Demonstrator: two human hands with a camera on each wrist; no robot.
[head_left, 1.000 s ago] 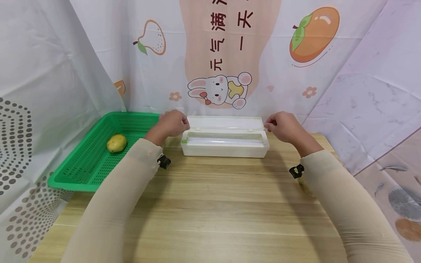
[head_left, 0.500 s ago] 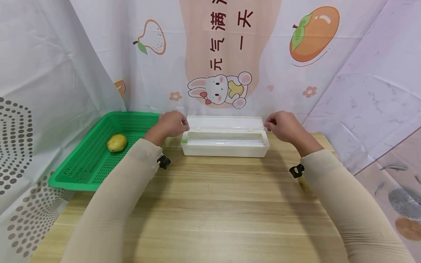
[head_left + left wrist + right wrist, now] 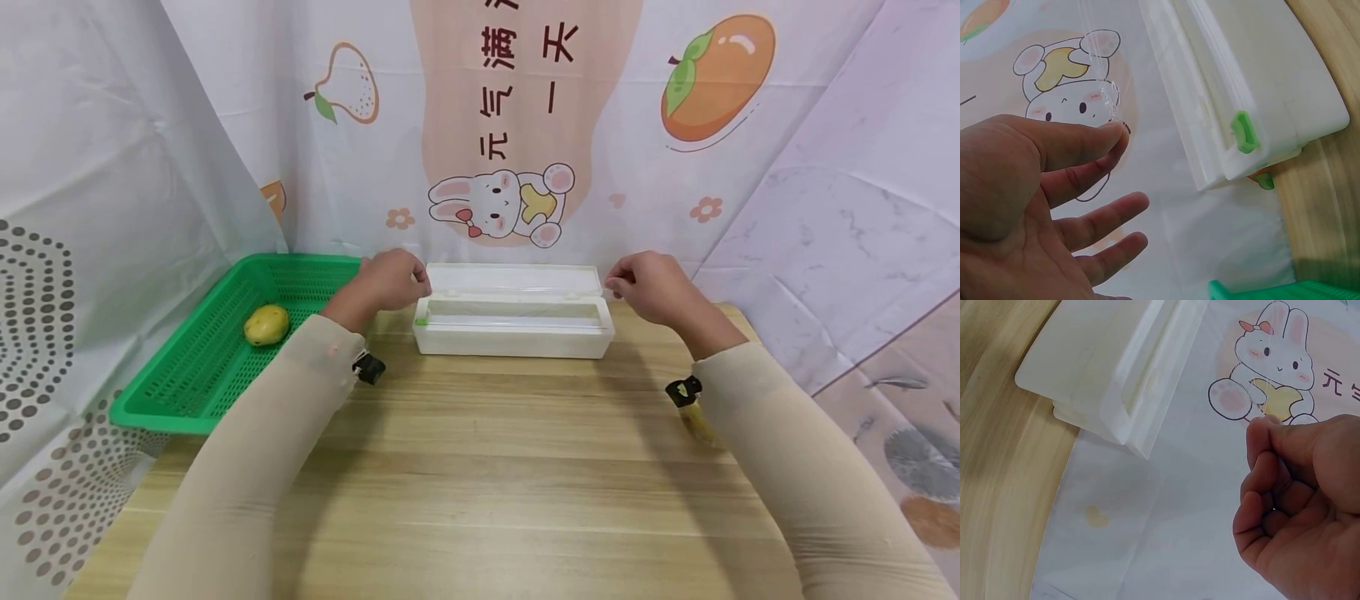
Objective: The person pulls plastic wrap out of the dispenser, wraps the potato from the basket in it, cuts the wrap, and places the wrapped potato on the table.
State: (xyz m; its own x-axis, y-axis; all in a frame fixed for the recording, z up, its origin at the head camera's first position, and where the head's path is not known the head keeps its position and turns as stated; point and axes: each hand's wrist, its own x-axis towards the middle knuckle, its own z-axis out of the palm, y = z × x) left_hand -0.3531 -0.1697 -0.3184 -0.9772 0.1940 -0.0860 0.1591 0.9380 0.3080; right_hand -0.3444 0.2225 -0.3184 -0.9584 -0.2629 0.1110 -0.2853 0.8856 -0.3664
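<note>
A white cling film dispenser (image 3: 513, 343) stands at the back of the table with its lid (image 3: 513, 277) raised. At its left end, my left hand (image 3: 393, 279) pinches the gathered edge of clear cling film (image 3: 1110, 100) between thumb and forefinger; the other fingers are spread. My right hand (image 3: 645, 287) is at the right end, thumb and forefinger pinching the film, the other fingers curled. The film is so clear that its full extent is hard to see. In the left wrist view a green slider (image 3: 1244, 132) sits on the dispenser's end.
A green plastic basket (image 3: 157, 412) on the left holds a yellow oval potato or fruit (image 3: 267, 325). Another yellow thing (image 3: 701, 427) lies partly hidden under my right forearm. A printed curtain (image 3: 637, 200) hangs right behind the dispenser.
Both wrists have shifted slightly outward, away from each other, while the hands keep their pinch on the cling film. The dispenser has stayed put.
</note>
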